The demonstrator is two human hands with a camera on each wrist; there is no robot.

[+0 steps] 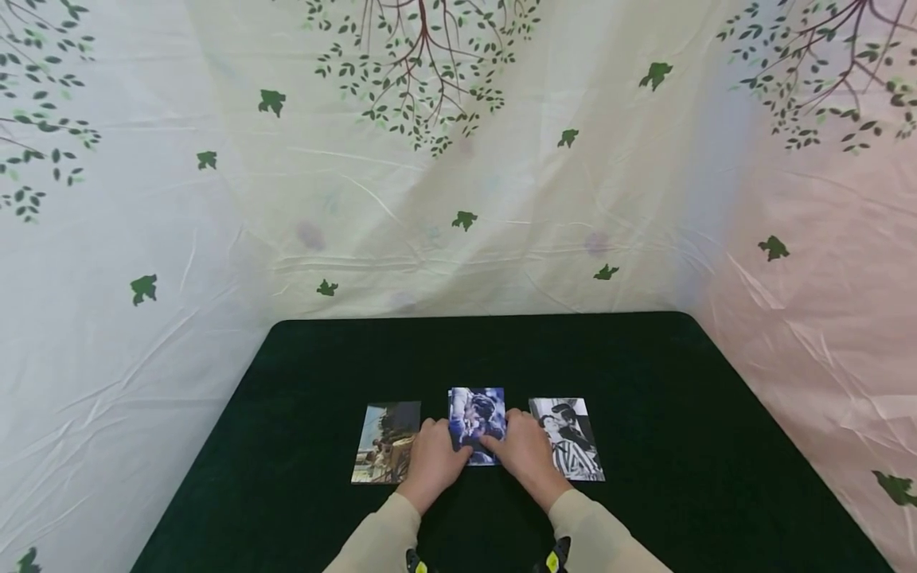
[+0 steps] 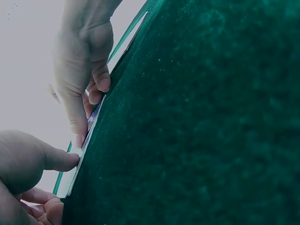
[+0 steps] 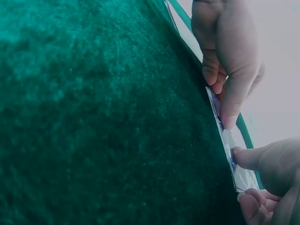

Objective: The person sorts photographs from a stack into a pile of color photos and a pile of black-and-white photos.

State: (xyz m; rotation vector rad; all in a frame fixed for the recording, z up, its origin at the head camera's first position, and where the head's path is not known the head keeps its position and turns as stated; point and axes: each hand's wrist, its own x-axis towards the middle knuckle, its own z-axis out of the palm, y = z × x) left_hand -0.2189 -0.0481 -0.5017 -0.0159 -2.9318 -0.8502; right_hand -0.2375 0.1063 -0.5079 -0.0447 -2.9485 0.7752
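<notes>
In the head view a small stack of blue-toned photo prints (image 1: pixel 478 410) lies on the dark green table, its edges slightly out of line at the left. My left hand (image 1: pixel 435 455) grips its left side and my right hand (image 1: pixel 528 452) its right side. Both thumbs lie on the top print, with the other fingers bent down at the side edges. From the left wrist, the left thumb (image 2: pixel 65 160) presses near the stack's edge (image 2: pixel 74 180). The right wrist view has the right thumb (image 3: pixel 248 158) on the print, with fingertips (image 3: pixel 251 201) at its corner.
A colour photo (image 1: pixel 380 450) lies flat left of the stack, partly behind the left hand. To the right is a black-and-white photo (image 1: pixel 576 446), overlapped by the right hand. The green table (image 1: pixel 473 350) ends at a pale leaf-patterned cloth (image 1: pixel 401 199).
</notes>
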